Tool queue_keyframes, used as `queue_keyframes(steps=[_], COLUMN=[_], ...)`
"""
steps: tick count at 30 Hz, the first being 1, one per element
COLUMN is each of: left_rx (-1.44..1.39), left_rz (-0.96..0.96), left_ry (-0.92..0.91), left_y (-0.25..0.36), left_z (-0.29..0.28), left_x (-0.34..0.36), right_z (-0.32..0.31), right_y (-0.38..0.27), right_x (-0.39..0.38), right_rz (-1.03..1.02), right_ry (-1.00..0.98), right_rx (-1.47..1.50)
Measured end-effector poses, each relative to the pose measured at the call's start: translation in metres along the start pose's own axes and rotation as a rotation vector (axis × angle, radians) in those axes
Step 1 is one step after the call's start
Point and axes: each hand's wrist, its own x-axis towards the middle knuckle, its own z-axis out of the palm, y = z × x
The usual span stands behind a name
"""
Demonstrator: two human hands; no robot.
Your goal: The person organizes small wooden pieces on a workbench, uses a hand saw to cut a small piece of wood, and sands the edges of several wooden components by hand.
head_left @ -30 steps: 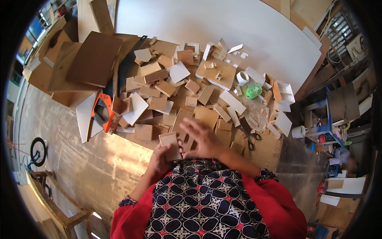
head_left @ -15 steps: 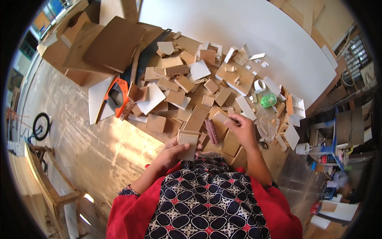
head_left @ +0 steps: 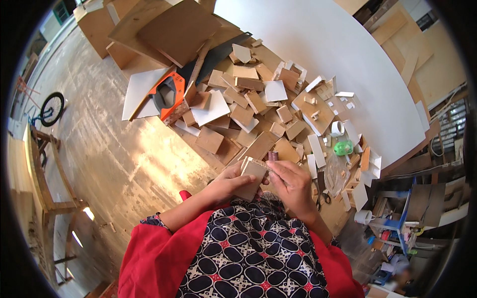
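Note:
My left hand (head_left: 228, 185) holds a pale rectangular wooden piece (head_left: 250, 185), with a thinner layer along its upper edge. My right hand (head_left: 290, 183) is closed at the upper right edge of that piece, thumb and fingertips together; whatever is between them is too small to make out. Just behind the fingers stands a dark reddish-brown piece (head_left: 273, 156). Beyond lie wood offcuts (head_left: 210, 140), white pieces (head_left: 316, 150), a green object (head_left: 343, 147), a white roll (head_left: 337, 128) and dark scissors (head_left: 324, 197), partly hidden by my right hand.
An orange-handled saw (head_left: 175, 82) and large boards (head_left: 178, 32) lie upper left, and a big white panel (head_left: 328, 35) upper right. A bicycle (head_left: 51, 109) and wooden frame (head_left: 62, 205) are at left; a blue rack (head_left: 400, 224) and a blurred person (head_left: 400, 273) at lower right.
My right hand reached out over the offcuts and has come back in to the piece held by my left hand. The view has turned, shifting the offcut pile up and rightward.

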Motion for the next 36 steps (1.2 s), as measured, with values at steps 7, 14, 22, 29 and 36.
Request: queue_keyframes(steps=[7, 14, 22, 29, 36], left_rx=[0.125, 0.2, 0.301, 0.054, -0.035], left_rz=[0.084, 0.143, 0.209, 0.025, -0.026], left_ry=[-0.007, 0.019, 0.009, -0.008, 0.095], left_y=[0.007, 0.007, 0.001, -0.001, -0.006], left_z=[0.005, 0.007, 0.004, -0.006, -0.003], left_x=[-0.008, -0.01, -0.007, -0.001, 0.002], right_z=[0.005, 0.012, 0.01, 0.019, 0.02], right_y=[-0.001, 0.003, 0.006, 0.015, 0.015], right_x=[-0.003, -0.009, -0.006, -0.007, -0.002], right_rz=[0.046, 0.114, 0.082, 0.228, 0.255], right_ry=[0.032, 0.049, 0.037, -0.036, -0.082], right_rx=[0.121, 0.243, 0.318, 0.346, 0.313])
